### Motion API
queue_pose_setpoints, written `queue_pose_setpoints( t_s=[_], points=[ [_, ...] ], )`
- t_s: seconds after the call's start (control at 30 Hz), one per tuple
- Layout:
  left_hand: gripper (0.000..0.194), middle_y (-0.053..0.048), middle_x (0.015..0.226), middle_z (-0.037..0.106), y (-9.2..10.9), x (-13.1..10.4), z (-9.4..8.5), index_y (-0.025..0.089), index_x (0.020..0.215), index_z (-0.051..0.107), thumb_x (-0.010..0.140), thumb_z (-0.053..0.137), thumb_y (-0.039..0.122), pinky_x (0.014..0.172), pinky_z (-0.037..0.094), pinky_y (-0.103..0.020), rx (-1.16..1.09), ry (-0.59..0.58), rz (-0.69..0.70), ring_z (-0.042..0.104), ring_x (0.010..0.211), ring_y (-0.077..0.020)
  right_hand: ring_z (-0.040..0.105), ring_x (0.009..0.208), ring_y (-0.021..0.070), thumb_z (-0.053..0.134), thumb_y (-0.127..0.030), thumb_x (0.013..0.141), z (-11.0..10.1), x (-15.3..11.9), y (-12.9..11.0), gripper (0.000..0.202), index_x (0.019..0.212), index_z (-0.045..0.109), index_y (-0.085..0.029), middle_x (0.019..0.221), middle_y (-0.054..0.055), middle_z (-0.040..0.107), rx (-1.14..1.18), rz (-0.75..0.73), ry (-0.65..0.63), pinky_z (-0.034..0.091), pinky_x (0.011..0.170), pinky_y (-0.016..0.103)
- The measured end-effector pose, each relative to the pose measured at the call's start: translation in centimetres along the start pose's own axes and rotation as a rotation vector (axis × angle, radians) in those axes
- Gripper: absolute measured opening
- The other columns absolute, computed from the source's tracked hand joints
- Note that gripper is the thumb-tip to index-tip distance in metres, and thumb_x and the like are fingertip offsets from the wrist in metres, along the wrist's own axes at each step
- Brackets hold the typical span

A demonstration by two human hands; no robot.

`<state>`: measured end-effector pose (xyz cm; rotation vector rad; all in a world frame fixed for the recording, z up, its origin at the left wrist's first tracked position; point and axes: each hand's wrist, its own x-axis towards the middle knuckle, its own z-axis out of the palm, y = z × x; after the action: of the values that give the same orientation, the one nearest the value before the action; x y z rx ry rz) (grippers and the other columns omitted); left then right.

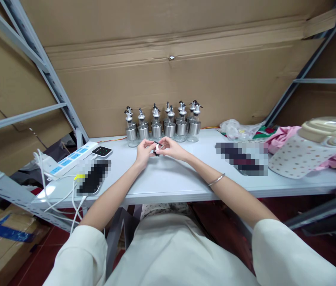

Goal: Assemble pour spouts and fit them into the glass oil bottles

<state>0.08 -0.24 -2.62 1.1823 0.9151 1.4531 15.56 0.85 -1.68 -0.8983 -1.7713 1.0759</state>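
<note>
My left hand point(144, 152) and my right hand point(170, 148) meet above the middle of the white table point(168, 178). Between their fingertips is a small black and white item point(157, 147), partly covered by the fingers. Both hands have their fingers closed on it. Just behind them stand several glass bottles with steel sleeves and spouts, in rows; a front one point(169, 129) is close to my right hand, and the leftmost one point(131, 133) stands behind my left hand.
On the left lie a power strip point(72, 159), a small square device point(101, 151), a blurred dark phone point(93, 178) and white cables. To the right are another blurred dark item point(241, 159), a plastic bag point(235, 129), pink cloth point(284, 137) and a dotted container point(294, 155). Cardboard point(168, 83) backs the table.
</note>
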Motion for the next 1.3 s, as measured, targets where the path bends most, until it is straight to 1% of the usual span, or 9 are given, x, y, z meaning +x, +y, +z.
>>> queue_pose_setpoints(
  t_s=[0.17, 0.3, 0.4, 0.5, 0.6, 0.83, 1.0, 1.17, 1.3],
  points=[
    [0.03, 0.002, 0.073, 0.058, -0.1, -0.2, 0.2, 0.017, 0.08, 0.048, 0.066, 0.071, 0.027, 0.058, 0.052, -0.026, -0.036, -0.048, -0.035, 0.059, 0.067, -0.0125, 0.058, 0.061, 0.0109, 0.068, -0.035, 0.061, 0.4, -0.2, 0.0, 0.041, 0.087, 0.04, -0.021, 0.081, -0.002, 0.054, -0.177, -0.099, 0.007, 0.045, 0.053, 0.023],
    [0.027, -0.001, 0.081, 0.063, 0.0, 0.0, 0.2, 0.017, 0.079, 0.046, 0.072, 0.069, 0.031, 0.066, 0.052, -0.028, -0.063, -0.094, -0.063, 0.063, 0.075, -0.0141, 0.057, 0.07, 0.0125, 0.063, -0.029, 0.062, -0.2, -0.2, -0.2, 0.034, 0.089, 0.043, -0.02, 0.085, 0.001, 0.057, -0.345, -0.16, 0.046, 0.045, 0.06, 0.024],
    [0.026, -0.001, 0.082, 0.064, 0.2, 0.2, -0.1, 0.017, 0.076, 0.048, 0.074, 0.068, 0.033, 0.067, 0.048, -0.023, 0.023, -0.087, -0.084, 0.064, 0.076, -0.012, 0.055, 0.071, 0.013, 0.059, -0.027, 0.062, -0.6, -0.2, -0.3, 0.033, 0.091, 0.046, -0.019, 0.083, 0.002, 0.059, -0.411, -0.166, 0.03, 0.043, 0.064, 0.024],
    [0.023, 0.001, 0.072, 0.06, 0.3, 0.4, -0.5, 0.016, 0.074, 0.054, 0.072, 0.07, 0.032, 0.065, 0.045, -0.019, 0.088, -0.057, -0.076, 0.059, 0.068, -0.0084, 0.054, 0.073, 0.0132, 0.057, -0.028, 0.062, -1.0, -0.3, -0.4, 0.033, 0.092, 0.048, -0.018, 0.086, 0.003, 0.059, -0.427, -0.175, 0.023, 0.042, 0.065, 0.024],
    [0.024, 0.002, 0.067, 0.058, 0.4, 0.5, -0.7, 0.015, 0.073, 0.056, 0.069, 0.073, 0.032, 0.067, 0.046, -0.021, 0.055, -0.084, -0.076, 0.056, 0.062, -0.007, 0.052, 0.073, 0.0127, 0.055, -0.027, 0.061, -1.1, -0.4, -0.6, 0.036, 0.095, 0.05, -0.017, 0.088, 0.003, 0.06, -0.421, -0.168, 0.019, 0.042, 0.066, 0.024],
    [0.029, 0.0, 0.073, 0.064, 0.1, 0.9, -0.8, 0.014, 0.087, 0.066, 0.064, 0.077, 0.028, 0.073, 0.048, -0.025, 0.0, -0.11, -0.102, 0.056, 0.063, -0.0069, 0.05, 0.069, 0.0121, 0.052, -0.022, 0.065, -1.4, -0.4, -0.8, 0.04, 0.104, 0.057, -0.014, 0.085, 0.003, 0.063, -0.453, -0.204, 0.009, 0.039, 0.066, 0.023],
    [0.032, -0.002, 0.074, 0.067, 0.0, 0.8, -0.6, 0.012, 0.083, 0.069, 0.057, 0.081, 0.028, 0.078, 0.048, -0.03, -0.022, -0.109, -0.101, 0.058, 0.065, -0.0087, 0.049, 0.065, 0.0123, 0.046, -0.021, 0.071, -1.8, -0.2, -0.8, 0.04, 0.107, 0.062, -0.015, 0.084, 0.002, 0.063, -0.479, -0.221, 0.039, 0.039, 0.066, 0.025],
    [0.036, -0.002, 0.071, 0.067, 0.3, 0.5, -0.5, 0.012, 0.079, 0.069, 0.052, 0.083, 0.031, 0.081, 0.048, -0.032, -0.041, -0.123, -0.114, 0.058, 0.065, -0.0093, 0.048, 0.066, 0.013, 0.043, -0.018, 0.071, -1.7, 0.0, -0.2, 0.046, 0.116, 0.054, -0.016, 0.085, 0.003, 0.058, -0.448, -0.261, 0.031, 0.04, 0.069, 0.027],
    [0.035, -0.001, 0.069, 0.066, 0.3, 0.5, -0.4, 0.012, 0.077, 0.069, 0.05, 0.084, 0.03, 0.079, 0.048, -0.031, -0.044, -0.098, -0.101, 0.057, 0.063, -0.0091, 0.046, 0.063, 0.0118, 0.047, -0.017, 0.068, -1.6, 0.0, 0.1, 0.055, 0.123, 0.044, -0.014, 0.086, 0.002, 0.052, -0.436, -0.236, 0.034, 0.04, 0.066, 0.027]
  ],
)
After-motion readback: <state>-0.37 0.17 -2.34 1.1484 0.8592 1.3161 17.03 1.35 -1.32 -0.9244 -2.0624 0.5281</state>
